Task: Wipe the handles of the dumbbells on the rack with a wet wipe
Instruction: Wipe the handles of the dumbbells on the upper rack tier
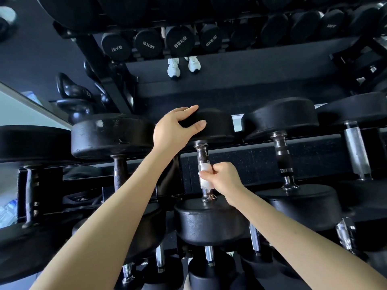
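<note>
Right in the middle of the rack (261, 141), one black round-headed dumbbell (209, 222) lies end-on to the camera, and both hands are on it. The left hand (176, 128) reaches forward and clasps the far head, with its fingers laid over the top edge and the thumb pressed across the side. The right hand (225, 181) is closed into a fist around the wet wipe (204, 178). The wipe is a white, folded strip wrapped tight against the lower half of the handle (202, 152), with a fingertip showing round its left side. The handle is chrome, with a darker knurled stretch above the wipe and a bright flared collar where it meets the near head. That near head is matte black rubber, a little scuffed at the rim. To the left lies a dark-handled dumbbell (120, 170), and to the right a chrome dumbbell (282, 155) banded in black, neither of them touched. Behind the rack a mirror (230, 80) shows reversed weight labels and a pair of white shoes (173, 68). A black kettlebell (71, 88) sits off to the far left.
</note>
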`<move>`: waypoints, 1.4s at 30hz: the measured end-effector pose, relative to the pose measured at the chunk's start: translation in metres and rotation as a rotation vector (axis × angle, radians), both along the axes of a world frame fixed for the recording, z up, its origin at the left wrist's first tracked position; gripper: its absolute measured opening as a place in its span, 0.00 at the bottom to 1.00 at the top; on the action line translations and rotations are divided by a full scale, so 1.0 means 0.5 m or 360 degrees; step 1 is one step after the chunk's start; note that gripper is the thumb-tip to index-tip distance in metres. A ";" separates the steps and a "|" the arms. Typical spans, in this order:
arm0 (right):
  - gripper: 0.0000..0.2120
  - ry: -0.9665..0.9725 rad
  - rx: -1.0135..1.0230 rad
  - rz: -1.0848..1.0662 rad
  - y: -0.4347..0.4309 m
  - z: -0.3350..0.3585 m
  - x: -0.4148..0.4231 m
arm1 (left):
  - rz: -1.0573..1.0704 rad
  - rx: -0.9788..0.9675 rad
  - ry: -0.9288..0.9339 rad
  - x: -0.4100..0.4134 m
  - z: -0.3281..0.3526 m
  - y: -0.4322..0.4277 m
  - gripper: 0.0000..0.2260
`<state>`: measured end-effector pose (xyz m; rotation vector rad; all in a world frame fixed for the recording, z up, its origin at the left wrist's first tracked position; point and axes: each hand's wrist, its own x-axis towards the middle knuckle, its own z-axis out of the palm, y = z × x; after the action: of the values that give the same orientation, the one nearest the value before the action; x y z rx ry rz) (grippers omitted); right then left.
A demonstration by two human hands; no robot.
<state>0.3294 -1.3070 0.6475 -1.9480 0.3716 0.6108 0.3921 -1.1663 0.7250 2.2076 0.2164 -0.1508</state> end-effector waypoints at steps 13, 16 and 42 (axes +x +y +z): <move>0.06 0.0484 0.1127 -0.0638 -0.016 0.005 0.071 | 0.0025 -0.0081 0.0024 -0.001 0.000 -0.002 0.21; 0.08 0.0285 0.0806 -0.0306 -0.017 -0.002 0.050 | 0.0023 -0.0073 0.0030 -0.001 0.002 -0.003 0.21; 0.25 0.0475 -0.0308 0.0573 -0.024 -0.009 0.026 | 0.0018 -0.0044 0.0018 0.000 0.007 0.000 0.21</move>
<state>0.3425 -1.3192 0.6430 -2.1306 0.2713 1.1426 0.3923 -1.1664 0.7285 2.1782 0.2314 -0.1592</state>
